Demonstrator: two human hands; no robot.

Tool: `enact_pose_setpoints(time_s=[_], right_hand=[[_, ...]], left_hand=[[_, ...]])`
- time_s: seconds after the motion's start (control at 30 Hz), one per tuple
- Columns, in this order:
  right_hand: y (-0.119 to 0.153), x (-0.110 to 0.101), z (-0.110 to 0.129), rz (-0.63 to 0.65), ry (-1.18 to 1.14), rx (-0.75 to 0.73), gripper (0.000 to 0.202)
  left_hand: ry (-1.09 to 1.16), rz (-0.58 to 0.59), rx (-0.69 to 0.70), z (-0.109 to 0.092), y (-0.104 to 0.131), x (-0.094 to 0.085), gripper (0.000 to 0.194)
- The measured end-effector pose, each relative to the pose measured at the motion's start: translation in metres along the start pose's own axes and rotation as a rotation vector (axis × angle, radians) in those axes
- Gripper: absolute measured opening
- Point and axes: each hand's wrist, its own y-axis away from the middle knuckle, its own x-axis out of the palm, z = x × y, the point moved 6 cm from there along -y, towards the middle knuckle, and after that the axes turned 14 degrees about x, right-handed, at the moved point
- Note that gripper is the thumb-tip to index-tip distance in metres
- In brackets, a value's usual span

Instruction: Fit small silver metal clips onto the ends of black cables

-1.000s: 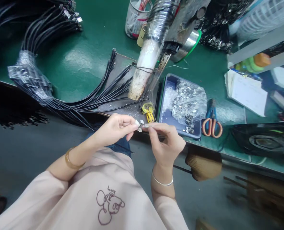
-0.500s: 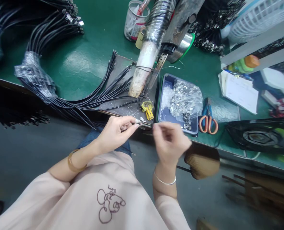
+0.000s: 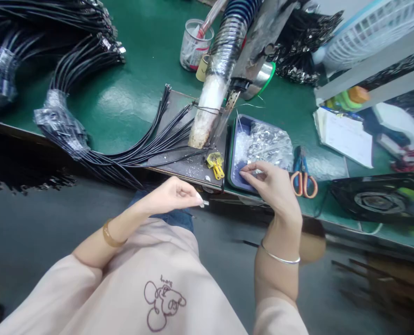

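Note:
My left hand (image 3: 179,195) is closed in a pinch on a small metal connector (image 3: 204,203), held just off the table's front edge. Over the blue tray (image 3: 232,174) on the right is my right hand (image 3: 273,186), thumb and forefinger drawn together at the tray's contents; what they hold, if anything, is too small to make out. In the tray lie a clear plastic bag of small metal parts (image 3: 271,144) and a heap of whitish clear bits (image 3: 242,141). A yellow clip-like tool (image 3: 216,165) rests on the dark board (image 3: 179,172) between the hands.
Black cables (image 3: 133,156) fan across the board from the left. A foil-wrapped duct (image 3: 207,107) and a metal arm (image 3: 254,60) hang low over it. Orange-handled pliers (image 3: 303,179), a black fan (image 3: 381,200), a notepad (image 3: 344,135) and a plastic cup (image 3: 193,49) stand around.
My right hand has moved right and away from my left hand, to the tray. My left hand has dropped slightly toward me, keeping the small connector. The view has shifted a little.

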Motion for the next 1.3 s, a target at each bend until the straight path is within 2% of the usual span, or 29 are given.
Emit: enact_pose_setpoints(time_s=[0.1, 0.23, 0.33, 0.4, 0.47, 0.5, 0.57, 0.67, 0.87, 1.17, 1.3], right_hand=[[0.002, 0.002, 0.004, 0.009, 0.0, 0.0, 0.019], [0.004, 0.003, 0.007, -0.024, 0.012, -0.013, 0.015], [0.014, -0.005, 0.013, -0.227, -0.053, 0.031, 0.011], [0.029, -0.013, 0.019, -0.408, -0.212, 0.062, 0.009], [0.046, -0.013, 0.028, -0.498, -0.419, 0.041, 0.008], [0.053, -0.009, 0.033, -0.484, -0.497, 0.019, 0.006], [0.061, 0.006, 0.047, -0.352, -0.584, -0.025, 0.003], [0.067, 0.032, 0.059, -0.202, -0.61, -0.046, 0.005], [0.067, 0.055, 0.069, -0.208, -0.534, -0.094, 0.017], [0.068, 0.056, 0.071, -0.172, -0.515, -0.108, 0.022], [0.07, 0.055, 0.075, -0.23, -0.412, -0.161, 0.022]], left_hand=[[0.074, -0.229, -0.026, 0.0, 0.0, -0.019, 0.029], [0.124, -0.345, -0.009, -0.004, 0.0, -0.028, 0.034], [0.131, -0.383, 0.033, -0.008, -0.002, -0.026, 0.036], [0.119, -0.39, 0.067, -0.01, -0.005, -0.022, 0.034], [0.076, -0.395, 0.094, -0.012, -0.006, -0.016, 0.028], [0.033, -0.401, 0.109, -0.013, -0.007, -0.014, 0.025], [-0.102, -0.422, 0.148, -0.016, -0.007, -0.01, 0.017], [-0.329, -0.455, 0.244, -0.024, -0.005, -0.007, 0.01], [-0.568, -0.454, 0.428, -0.038, -0.003, 0.002, 0.01], [-0.696, -0.44, 0.55, -0.043, -0.001, 0.006, 0.014], [-0.707, -0.43, 0.56, -0.041, 0.001, 0.006, 0.013]])
